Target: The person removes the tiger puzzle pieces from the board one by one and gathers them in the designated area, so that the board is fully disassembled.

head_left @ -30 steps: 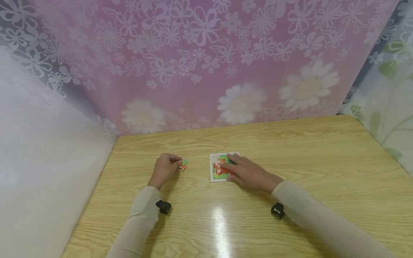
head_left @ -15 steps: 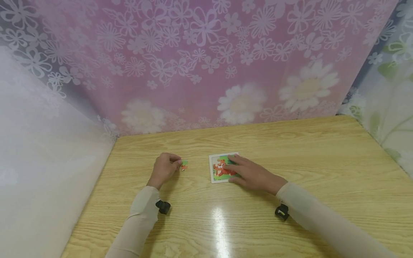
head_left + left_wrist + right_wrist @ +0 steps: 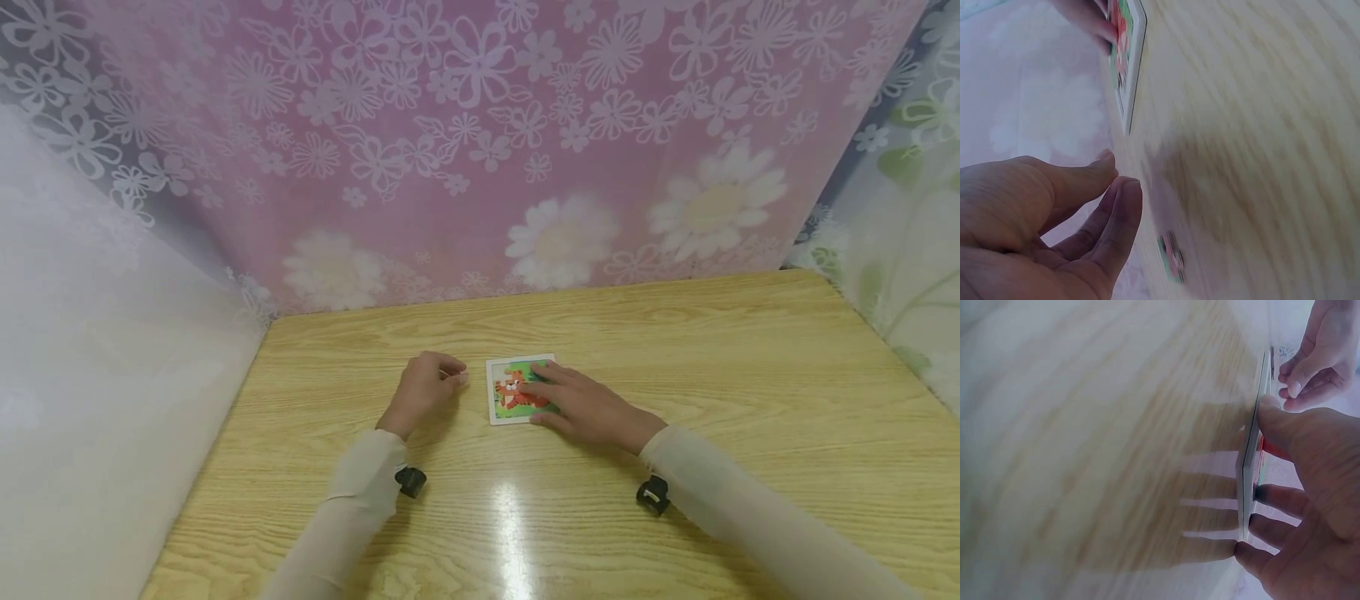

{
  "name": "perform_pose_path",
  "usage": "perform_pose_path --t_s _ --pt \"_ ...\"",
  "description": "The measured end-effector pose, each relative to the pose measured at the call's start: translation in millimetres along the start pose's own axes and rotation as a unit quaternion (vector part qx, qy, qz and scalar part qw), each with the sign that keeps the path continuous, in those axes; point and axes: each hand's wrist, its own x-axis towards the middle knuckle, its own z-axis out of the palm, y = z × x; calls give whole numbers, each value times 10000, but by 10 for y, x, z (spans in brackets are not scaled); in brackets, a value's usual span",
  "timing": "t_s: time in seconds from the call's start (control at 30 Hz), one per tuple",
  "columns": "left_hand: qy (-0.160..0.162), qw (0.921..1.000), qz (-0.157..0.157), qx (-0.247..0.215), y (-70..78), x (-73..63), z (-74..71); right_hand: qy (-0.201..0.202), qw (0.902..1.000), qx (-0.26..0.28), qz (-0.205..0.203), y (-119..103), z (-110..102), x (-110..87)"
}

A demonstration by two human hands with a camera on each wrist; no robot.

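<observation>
A small square tiger jigsaw puzzle (image 3: 506, 404) in a white frame lies on the table. My right hand (image 3: 588, 404) rests over its right side, fingers spread; in the right wrist view the thumb (image 3: 1282, 422) touches the frame's edge. My left hand (image 3: 423, 392) hovers left of the puzzle, its thumb and fingertips (image 3: 1130, 187) drawn close together. I cannot tell whether something small is pinched there. A green and reddish jigsaw piece (image 3: 1171, 257) lies on the table below the left hand in the left wrist view; the head view has it hidden behind that hand.
The wooden table (image 3: 675, 350) runs back to a pink flowered curtain (image 3: 450, 208). Pale hangings stand at the left (image 3: 112, 333) and right sides. A black wrist camera (image 3: 411, 481) sits at the left sleeve and another wrist camera (image 3: 653, 496) at the right.
My left hand has moved right, from beside the loose jigsaw piece toward the puzzle frame. The right hand shifted slightly right and down at first, then stayed nearly still on the puzzle.
</observation>
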Motion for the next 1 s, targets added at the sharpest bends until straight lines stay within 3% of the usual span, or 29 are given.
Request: perform_pose_path --t_s 0.13,0.33,0.7,1.0 --pt "-238 9993 290 13 78 31 103 -4 10000 30 47 -11 -7 1" --pt "-607 9972 430 31 168 67 207 -33 10000 25 44 -20 -6 5" --pt "-862 9935 673 317 204 99 290 -11 9999 56 108 -15 2 -1" --pt "-919 9944 475 233 210 119 320 -32 9998 106 177 -39 -21 1"
